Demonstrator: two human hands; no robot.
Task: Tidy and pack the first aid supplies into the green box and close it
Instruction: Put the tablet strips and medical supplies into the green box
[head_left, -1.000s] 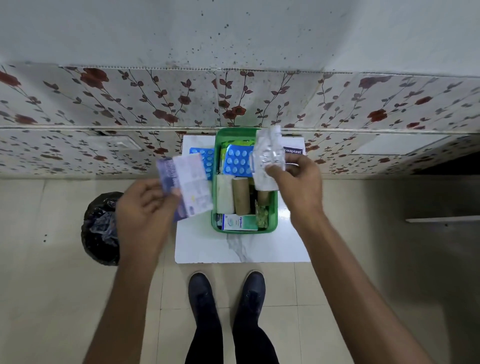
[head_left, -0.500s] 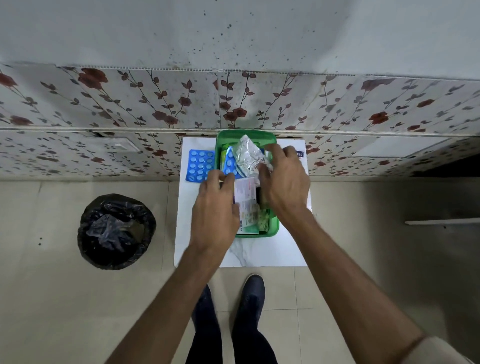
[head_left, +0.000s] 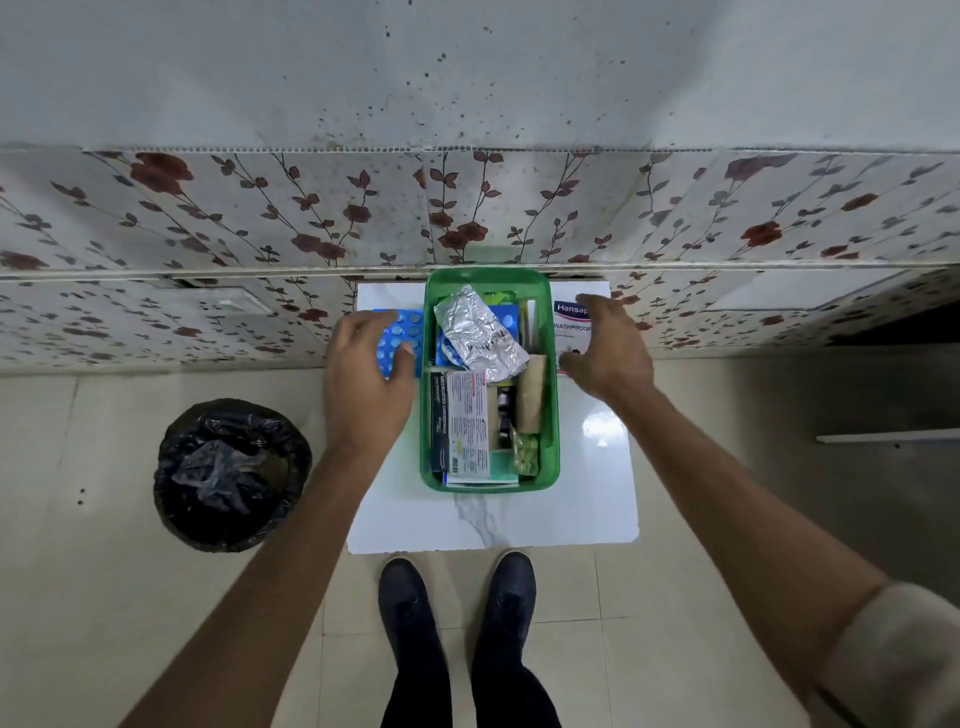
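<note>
Head view, landmark = green plastic box (head_left: 551, 410), open-topped, rounded corners, on a glossy white marble-look table (head_left: 597, 499). Left hand (head_left: 366, 387) just left of the box: fingers loosely spread, tips resting on a blue blister pack (head_left: 402, 332) with round white tablets, lying flat on the table against the box's left wall; no closed grip visible. Right hand (head_left: 605, 348) just right of the box: fingers spread wide, hovering over or touching a white Hansaplast carton (head_left: 570, 325), can't tell which; nothing clasped. Inside the box, far end: crinkled silver foil pouch (head_left: 478, 332) over another blue blister pack. Near end: flat printed dressing packet (head_left: 467, 423) along the left wall, tan bandage roll (head_left: 531, 397) along the right wall, small green strip below it. Well left of the box, on the tiled floor: round bin with black plastic liner (head_left: 231, 473).
</note>
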